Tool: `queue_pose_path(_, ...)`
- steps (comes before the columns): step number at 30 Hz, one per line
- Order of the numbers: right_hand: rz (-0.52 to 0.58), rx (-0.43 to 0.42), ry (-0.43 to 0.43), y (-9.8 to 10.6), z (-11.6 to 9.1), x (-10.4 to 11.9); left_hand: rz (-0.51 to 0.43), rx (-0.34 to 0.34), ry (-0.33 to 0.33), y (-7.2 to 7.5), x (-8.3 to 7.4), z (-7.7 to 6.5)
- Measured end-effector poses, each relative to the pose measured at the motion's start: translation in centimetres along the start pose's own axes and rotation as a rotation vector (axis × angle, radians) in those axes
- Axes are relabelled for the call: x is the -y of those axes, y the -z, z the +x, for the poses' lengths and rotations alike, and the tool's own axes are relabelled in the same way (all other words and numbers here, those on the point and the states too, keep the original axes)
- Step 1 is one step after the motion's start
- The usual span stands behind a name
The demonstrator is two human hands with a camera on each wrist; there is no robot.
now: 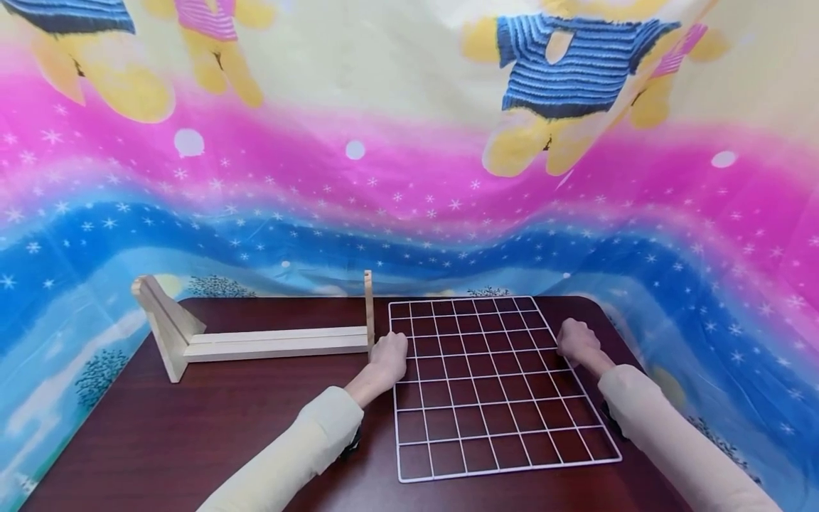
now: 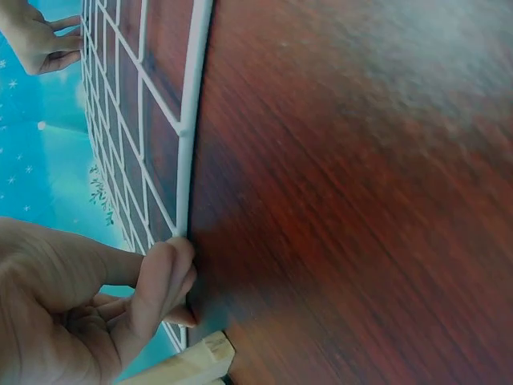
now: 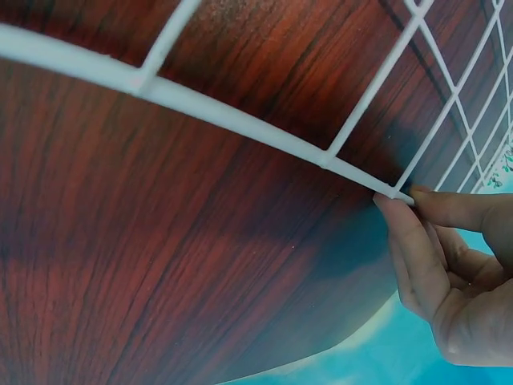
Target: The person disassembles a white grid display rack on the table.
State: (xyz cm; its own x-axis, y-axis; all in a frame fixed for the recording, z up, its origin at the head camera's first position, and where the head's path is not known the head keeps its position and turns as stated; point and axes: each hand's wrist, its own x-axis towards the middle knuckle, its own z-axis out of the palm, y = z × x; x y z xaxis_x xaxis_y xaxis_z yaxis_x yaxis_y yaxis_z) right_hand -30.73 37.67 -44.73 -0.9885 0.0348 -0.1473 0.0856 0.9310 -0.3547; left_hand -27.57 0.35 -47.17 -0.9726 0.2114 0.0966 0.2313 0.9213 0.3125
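A white wire grid panel (image 1: 470,384) lies over the right half of the dark red-brown table. My left hand (image 1: 389,357) grips its left edge; the left wrist view shows the thumb and fingers (image 2: 164,277) curled about the rim wire. On the opposite side my right hand (image 1: 576,343) pinches the right edge wire between thumb and fingertips (image 3: 393,204). Just left of my left hand stands a pale wooden frame (image 1: 275,345), with a crossbar joining two upright end pieces. The frame's right upright (image 1: 369,309) is close beside the left hand.
The dark wood-grain table (image 1: 192,441) has a rounded far right corner. A printed cloth (image 1: 409,185) with bears, snowflakes and pink and blue bands hangs behind the table and along its sides.
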Motion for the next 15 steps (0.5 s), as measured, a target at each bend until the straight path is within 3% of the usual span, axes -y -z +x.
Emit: queue_pose_path(15, -0.040, -0.027, -0.004, -0.38, -0.02, -0.06, 0.017, -0.025, 0.001, -0.28, 0.01, 0.26)
